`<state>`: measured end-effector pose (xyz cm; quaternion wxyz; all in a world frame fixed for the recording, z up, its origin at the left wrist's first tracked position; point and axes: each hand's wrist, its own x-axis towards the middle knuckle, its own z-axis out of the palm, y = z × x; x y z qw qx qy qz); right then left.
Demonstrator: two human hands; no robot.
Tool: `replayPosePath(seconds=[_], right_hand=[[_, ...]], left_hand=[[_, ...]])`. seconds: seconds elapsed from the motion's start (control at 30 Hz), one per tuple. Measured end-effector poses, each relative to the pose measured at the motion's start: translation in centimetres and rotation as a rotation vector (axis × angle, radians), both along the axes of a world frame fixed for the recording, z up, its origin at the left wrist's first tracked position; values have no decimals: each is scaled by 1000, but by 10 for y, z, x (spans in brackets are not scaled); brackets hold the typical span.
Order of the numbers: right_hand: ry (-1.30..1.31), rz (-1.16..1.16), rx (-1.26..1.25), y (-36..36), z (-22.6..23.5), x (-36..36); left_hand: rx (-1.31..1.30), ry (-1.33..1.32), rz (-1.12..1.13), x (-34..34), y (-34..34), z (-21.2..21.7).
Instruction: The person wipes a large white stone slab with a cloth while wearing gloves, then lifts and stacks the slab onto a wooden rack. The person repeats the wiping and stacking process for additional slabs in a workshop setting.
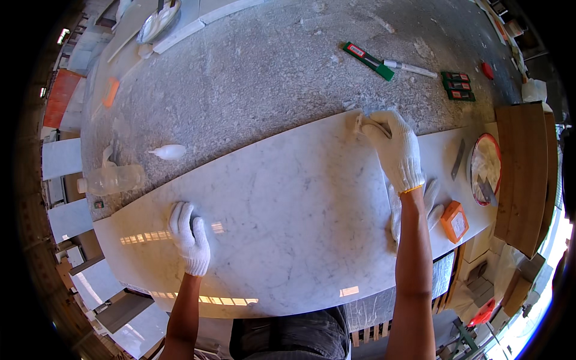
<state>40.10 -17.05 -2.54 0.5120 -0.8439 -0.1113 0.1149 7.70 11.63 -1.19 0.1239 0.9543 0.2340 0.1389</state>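
Note:
A large white marble slab (pixel 270 198) with grey veins lies in front of me, its far edge slanting up to the right. My left hand (pixel 191 237), in a white knit glove, rests on the slab's left part with its fingers stretched out. At the slab's far right corner is my right hand (pixel 395 147), gloved too, with thumb and fingers pinched together. Whatever sits between those fingertips is too small to make out. Beside my right forearm, partly hidden by it, lie spare white gloves (pixel 432 201).
To the right are an orange box (pixel 455 222), a red-rimmed bowl (pixel 485 165) of white paste and a flat blade (pixel 458 159). Farther back lie a green packet (pixel 367 60), a marker (pixel 410 68) and small green boxes (pixel 458 86). A plastic bottle (pixel 114 180) and white squeeze bottle (pixel 168 152) lie left.

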Motion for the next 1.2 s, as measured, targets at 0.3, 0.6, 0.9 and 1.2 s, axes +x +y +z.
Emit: replayPosePath(seconds=[0.3, 0.6, 0.9, 1.2], right_hand=[[-70, -9, -219, 22, -1, 33], [16, 5, -324, 23, 5, 33], [38, 38, -363, 24, 8, 38], [100, 321, -376, -36, 53, 14]], left_hand=[[10, 18, -5, 4, -3, 3], [-19, 3, 2, 2, -3, 1], [-33, -14, -3, 2, -3, 1], [-15, 2, 23, 0, -1, 1]])
